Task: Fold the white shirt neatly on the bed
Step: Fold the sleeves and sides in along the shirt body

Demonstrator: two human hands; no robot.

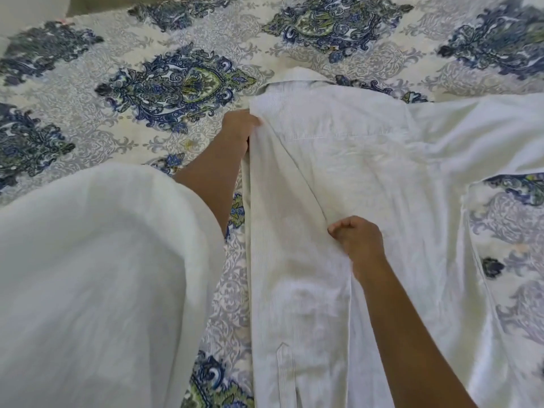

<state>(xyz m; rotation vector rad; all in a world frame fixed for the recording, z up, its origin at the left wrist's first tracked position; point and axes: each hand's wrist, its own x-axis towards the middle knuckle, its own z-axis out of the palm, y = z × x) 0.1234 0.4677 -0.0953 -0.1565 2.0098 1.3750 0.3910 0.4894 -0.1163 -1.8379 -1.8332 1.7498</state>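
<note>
**Clerk:** Start with the largest.

**Inspector:** Checked the bed [88, 119] first: patterned cover, blue medallions. Found the white shirt [368, 172] lying flat on it, right of centre, collar [303, 76] at the far end. Apparently back upward; cannot confirm, with the cloth so washed out.

**Clerk:** Progress?

**Inspector:** Judged early to middle. Recorded one lengthwise fold along the side toward the person's left. Found that side's sleeve laid down the folded panel, with its cuff [285, 366] toward the near edge. Noted a slack diagonal crease across that panel, not yet smoothed. Found the other sleeve [485, 128] spread wide to the right, unfolded. Saw no crosswise fold from hem to collar.

**Clerk:** Hands?

**Inspector:** Logged the left hand [235, 132] at the top corner of the fold, by the shoulder, fingers curled round the cloth edge and gripping it. Logged the right hand [360, 240] halfway down the panel, fingers bunched tight, pinching a tuck of shirt fabric at the foot of the crease.

**Clerk:** Remaining?

**Inspector:** By estimate: flatten the first fold, bring in the second side and sleeve, then fold hem toward collar.
</note>
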